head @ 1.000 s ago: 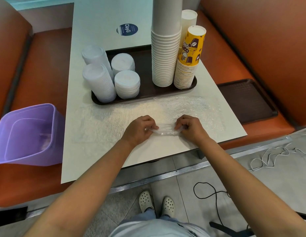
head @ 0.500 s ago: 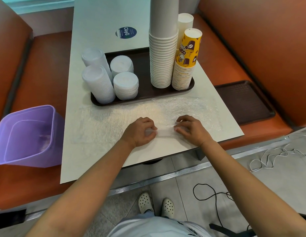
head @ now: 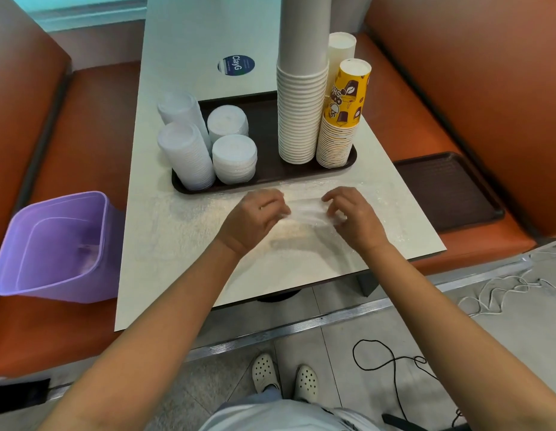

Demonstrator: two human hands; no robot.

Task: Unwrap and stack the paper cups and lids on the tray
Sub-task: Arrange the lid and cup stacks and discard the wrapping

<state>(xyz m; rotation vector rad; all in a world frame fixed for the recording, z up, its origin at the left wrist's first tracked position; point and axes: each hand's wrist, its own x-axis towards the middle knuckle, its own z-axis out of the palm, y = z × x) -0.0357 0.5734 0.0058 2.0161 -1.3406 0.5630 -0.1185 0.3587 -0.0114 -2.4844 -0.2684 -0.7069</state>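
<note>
On the white table [head: 183, 269], at 6 o'clock from the brown tray [head: 267, 141], both hands pinch a strip of clear plastic wrap [head: 306, 209] with curled fingers: left hand [head: 254, 219] at its 9 o'clock end, right hand [head: 352, 217] at 3 o'clock. White cups [head: 301, 113], yellow cups [head: 342, 119] and lids [head: 234, 158] stand stacked on the tray.

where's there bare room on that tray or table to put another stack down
On the tray, the dark middle strip between the lid stacks and the white cups is bare. The table behind the tray, around the blue sticker, is open too. The tray's ends are crowded, and plastic wrap held by both hands covers the front.
</note>
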